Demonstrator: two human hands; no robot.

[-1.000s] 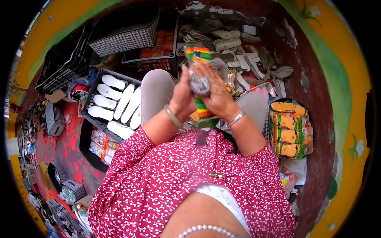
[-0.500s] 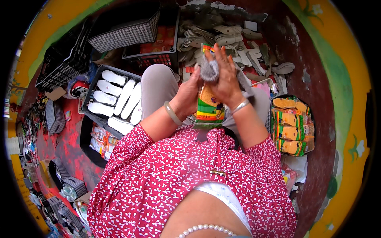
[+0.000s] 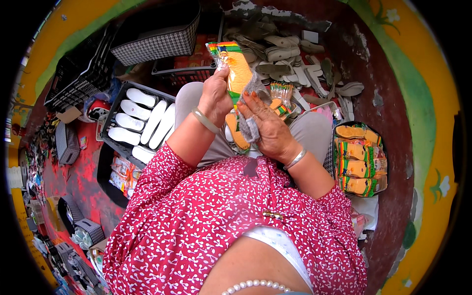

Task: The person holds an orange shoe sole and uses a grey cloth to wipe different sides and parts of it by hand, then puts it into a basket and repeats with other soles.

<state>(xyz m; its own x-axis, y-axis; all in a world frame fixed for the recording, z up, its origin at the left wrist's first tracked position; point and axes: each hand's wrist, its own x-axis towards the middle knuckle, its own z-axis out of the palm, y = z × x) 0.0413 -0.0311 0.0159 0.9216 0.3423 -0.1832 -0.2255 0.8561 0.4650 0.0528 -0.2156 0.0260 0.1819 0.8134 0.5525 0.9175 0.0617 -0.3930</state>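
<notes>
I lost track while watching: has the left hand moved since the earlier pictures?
Yes. Judged against the white insoles, the left hand has moved left, closer to them, and higher in the picture.

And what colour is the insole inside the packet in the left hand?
The insole is yellow-orange, best seen in the head view.

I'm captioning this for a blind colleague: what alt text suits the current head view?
A person's left hand holds a striped plastic packet with an orange insole, the right hand a crumpled grey cloth. A black plastic crate of flat white insoles sits at left.
</notes>
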